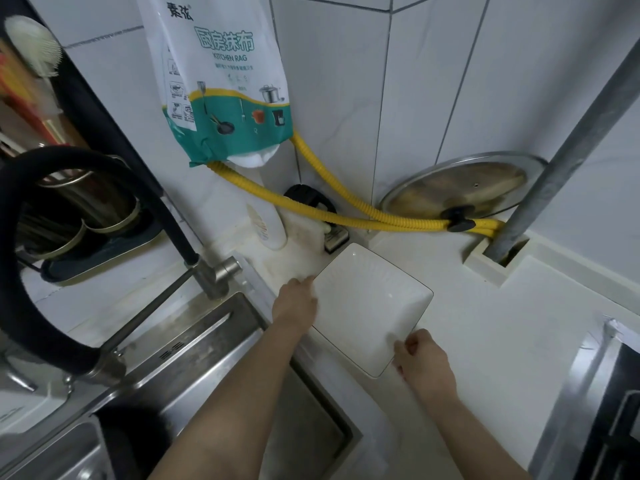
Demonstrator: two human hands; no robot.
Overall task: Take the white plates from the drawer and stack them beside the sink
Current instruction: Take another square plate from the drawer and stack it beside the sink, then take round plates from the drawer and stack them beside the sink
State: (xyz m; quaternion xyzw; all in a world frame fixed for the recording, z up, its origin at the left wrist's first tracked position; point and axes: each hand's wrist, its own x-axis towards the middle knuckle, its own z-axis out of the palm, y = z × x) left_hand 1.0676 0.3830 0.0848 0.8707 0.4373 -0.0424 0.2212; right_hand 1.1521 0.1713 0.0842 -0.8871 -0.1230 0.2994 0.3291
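You have a square white plate (pixel 370 306) over the white counter (pixel 485 341), just right of the steel sink (pixel 207 358). Your left hand (pixel 296 303) grips its left edge, fingers curled over the rim; your right hand (pixel 424 358) pinches its near corner between thumb and fingers. Whether the plate rests flat on the counter or sits a little above it, you cannot tell. Far behind it a yellow hose (pixel 363 206) runs along the tiled wall, and a lid (pixel 464 188) leans far right.
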